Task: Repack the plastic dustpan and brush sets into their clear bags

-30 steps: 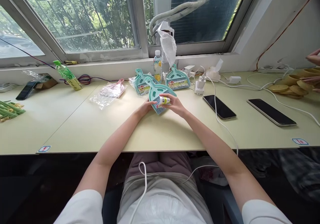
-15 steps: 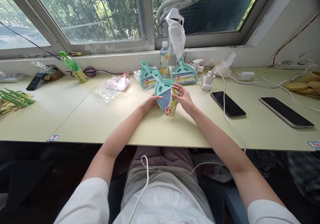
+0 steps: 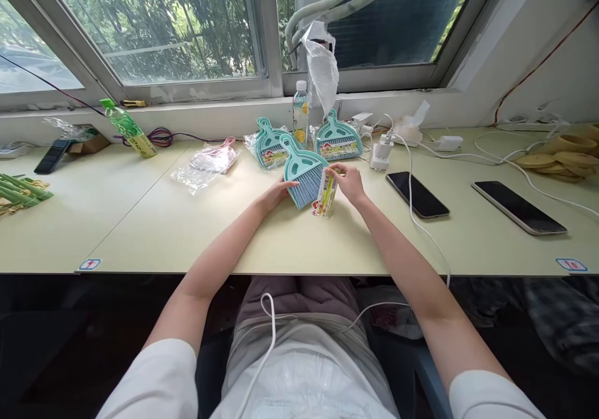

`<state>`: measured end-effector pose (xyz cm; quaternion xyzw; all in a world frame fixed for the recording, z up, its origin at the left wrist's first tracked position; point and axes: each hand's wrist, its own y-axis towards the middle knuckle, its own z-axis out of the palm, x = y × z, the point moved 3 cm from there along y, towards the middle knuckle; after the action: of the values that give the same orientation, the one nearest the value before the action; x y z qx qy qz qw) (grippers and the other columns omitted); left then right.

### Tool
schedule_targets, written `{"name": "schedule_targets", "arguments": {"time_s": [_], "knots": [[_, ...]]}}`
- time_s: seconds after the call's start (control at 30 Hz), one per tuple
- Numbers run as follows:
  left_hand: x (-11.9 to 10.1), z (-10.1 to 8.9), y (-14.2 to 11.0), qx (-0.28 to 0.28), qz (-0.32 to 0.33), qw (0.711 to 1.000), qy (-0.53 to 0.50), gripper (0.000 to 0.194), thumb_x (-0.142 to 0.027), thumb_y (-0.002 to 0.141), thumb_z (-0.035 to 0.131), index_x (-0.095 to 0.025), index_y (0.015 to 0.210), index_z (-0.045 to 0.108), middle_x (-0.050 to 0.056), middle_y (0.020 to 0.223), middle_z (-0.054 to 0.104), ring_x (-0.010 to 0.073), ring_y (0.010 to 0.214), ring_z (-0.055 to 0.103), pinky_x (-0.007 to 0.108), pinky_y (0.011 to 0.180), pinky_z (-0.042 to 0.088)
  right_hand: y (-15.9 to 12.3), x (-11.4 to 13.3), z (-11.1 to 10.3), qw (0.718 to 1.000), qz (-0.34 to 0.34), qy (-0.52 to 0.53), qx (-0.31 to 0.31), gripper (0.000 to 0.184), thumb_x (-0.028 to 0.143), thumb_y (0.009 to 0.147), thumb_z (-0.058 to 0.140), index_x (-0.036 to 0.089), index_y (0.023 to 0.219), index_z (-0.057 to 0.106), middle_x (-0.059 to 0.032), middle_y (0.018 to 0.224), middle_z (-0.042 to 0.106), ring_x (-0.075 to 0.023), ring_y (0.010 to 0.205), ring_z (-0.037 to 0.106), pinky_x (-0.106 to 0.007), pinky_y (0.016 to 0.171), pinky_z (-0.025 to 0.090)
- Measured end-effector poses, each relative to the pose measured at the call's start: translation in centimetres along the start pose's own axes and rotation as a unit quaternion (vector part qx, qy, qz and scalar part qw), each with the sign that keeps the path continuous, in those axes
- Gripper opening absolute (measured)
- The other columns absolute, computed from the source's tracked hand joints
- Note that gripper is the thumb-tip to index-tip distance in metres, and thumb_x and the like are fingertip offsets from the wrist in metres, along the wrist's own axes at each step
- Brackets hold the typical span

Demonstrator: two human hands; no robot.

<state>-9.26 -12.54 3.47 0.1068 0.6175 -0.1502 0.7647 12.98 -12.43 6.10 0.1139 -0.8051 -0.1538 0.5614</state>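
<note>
My left hand point(image 3: 276, 196) grips the lower left side of a teal dustpan-and-brush set point(image 3: 302, 173), tilted above the table with its grey-blue bristles facing me. Between the fingers of my right hand point(image 3: 347, 182) is a folded printed card label point(image 3: 324, 196), yellow and white with red figures. The card stands beside the right edge of the bristles; whether it touches them I cannot tell. Behind lie two similar teal sets with labels, a left one in clear wrapping point(image 3: 271, 148) and a right one point(image 3: 339, 139).
Pink item in clear plastic point(image 3: 218, 157) lies left of my hands. A clear bottle point(image 3: 300, 110) and a green bottle point(image 3: 128, 129) stand by the window. To the right are two phones, a dark one point(image 3: 418, 196) and a larger one point(image 3: 519, 208), a white charger point(image 3: 382, 154) and trailing white cables.
My right hand has drawn the card label a little to the right, off the bristles, so more of the brush shows. The whole view has shifted slightly.
</note>
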Motion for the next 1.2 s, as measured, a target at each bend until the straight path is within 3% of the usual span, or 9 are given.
{"name": "schedule_targets", "arguments": {"time_s": [0.13, 0.27, 0.47, 0.57, 0.63, 0.7, 0.83, 1.03, 1.2], "knots": [[0.2, -0.2, 0.2, -0.004, 0.007, 1.0, -0.015, 0.07, -0.022, 0.064, 0.073, -0.026, 0.131, 0.052, 0.006, 0.125, 0.067, 0.0279, 0.119, 0.061, 0.047, 0.109, 0.047, -0.9, 2.1, 0.2, 0.972, -0.063, -0.221, 0.049, 0.049, 0.057, 0.097, 0.044, 0.021, 0.087, 0.075, -0.0096, 0.096, 0.072, -0.0242, 0.094, 0.063, -0.032, 0.075, 0.043], [0.4, -0.4, 0.2, -0.013, -0.012, 1.0, -0.019, 0.059, -0.019, 0.061, 0.071, -0.022, 0.119, 0.058, 0.006, 0.118, 0.069, 0.0272, 0.115, 0.063, 0.045, 0.107, 0.049, -1.5, 3.0, -0.7, 0.924, -0.024, -0.359, 0.133, 0.042, 0.042, 0.099, 0.042, 0.021, 0.084, 0.074, -0.009, 0.082, 0.07, -0.0223, 0.08, 0.061, -0.03, 0.068, 0.036], [0.4, -0.5, 0.3, -0.02, -0.008, 1.0, -0.019, 0.06, -0.02, 0.063, 0.072, -0.022, 0.121, 0.058, 0.006, 0.115, 0.071, 0.0256, 0.111, 0.066, 0.042, 0.103, 0.052, -1.4, 3.3, -2.0, 0.947, 0.032, -0.048, 0.315, 0.034, 0.047, 0.089, 0.056, 0.019, 0.097, 0.074, -0.0024, 0.077, 0.066, -0.011, 0.054, 0.044, -0.026, 0.052, 0.031], [0.6, -0.4, 0.5, -0.019, -0.004, 0.999, -0.027, 0.057, -0.023, 0.066, 0.072, -0.02, 0.121, 0.058, 0.007, 0.112, 0.072, 0.0247, 0.105, 0.068, 0.042, 0.102, 0.052, -1.0, 3.2, -1.7, 0.984, 0.023, 0.009, 0.176, 0.032, 0.046, 0.089, 0.057, 0.019, 0.099, 0.071, -0.0029, 0.083, 0.069, -0.0102, 0.053, 0.047, -0.025, 0.052, 0.033], [0.6, -0.4, 0.6, -0.029, -0.004, 0.999, -0.04, 0.051, -0.028, 0.069, 0.072, -0.018, 0.118, 0.059, 0.008, 0.108, 0.073, 0.0261, 0.102, 0.07, 0.044, 0.101, 0.053, -1.0, 2.9, -1.2, 0.998, 0.024, -0.042, 0.043, 0.025, 0.041, 0.092, 0.055, 0.02, 0.1, 0.068, -0.0038, 0.087, 0.071, -0.0125, 0.057, 0.055, -0.026, 0.058, 0.038], [0.5, -0.4, 0.6, -0.043, -0.007, 0.998, -0.055, 0.046, -0.036, 0.073, 0.07, -0.018, 0.114, 0.06, 0.01, 0.106, 0.074, 0.0279, 0.103, 0.07, 0.046, 0.1, 0.054, -1.3, 2.4, -0.4, 0.992, 0.036, -0.118, -0.025, 0.021, 0.037, 0.095, 0.052, 0.022, 0.101, 0.066, -0.0037, 0.088, 0.074, -0.0154, 0.061, 0.061, -0.028, 0.064, 0.041], [0.3, -0.2, 0.4, -0.045, -0.012, 0.997, -0.06, 0.046, -0.043, 0.076, 0.069, -0.019, 0.114, 0.061, 0.009, 0.111, 0.073, 0.0297, 0.111, 0.067, 0.05, 0.107, 0.05, -1.6, 1.5, 0.5, 0.975, 0.044, -0.214, -0.03, 0.02, 0.035, 0.099, 0.047, 0.025, 0.106, 0.062, -0.0036, 0.086, 0.075, -0.0208, 0.069, 0.067, -0.03, 0.068, 0.042], [0.4, 0.0, 0.3, -0.025, 0.026, 0.999, -0.019, 0.065, -0.015, 0.057, 0.071, -0.017, 0.121, 0.059, 0.009, 0.113, 0.073, 0.0325, 0.114, 0.065, 0.058, 0.113, 0.042, -1.5, 1.3, 0.7, 0.957, 0.012, -0.287, -0.039, 0.038, 0.053, 0.1, 0.039, 0.022, 0.11, 0.06, -0.0076, 0.081, 0.073, -0.0263, 0.078, 0.066, -0.031, 0.069, 0.041], [0.2, 0.0, 0.2, -0.058, 0.049, 0.996, -0.04, 0.068, -0.017, 0.057, 0.069, -0.018, 0.124, 0.059, 0.008, 0.118, 0.072, 0.0333, 0.12, 0.063, 0.056, 0.114, 0.042, -1.2, 0.5, 0.1, 0.972, 0.097, -0.187, -0.104, 0.061, 0.068, 0.098, 0.02, 0.024, 0.115, 0.057, -0.0041, 0.075, 0.07, -0.0236, 0.079, 0.066, -0.03, 0.072, 0.042]]}}
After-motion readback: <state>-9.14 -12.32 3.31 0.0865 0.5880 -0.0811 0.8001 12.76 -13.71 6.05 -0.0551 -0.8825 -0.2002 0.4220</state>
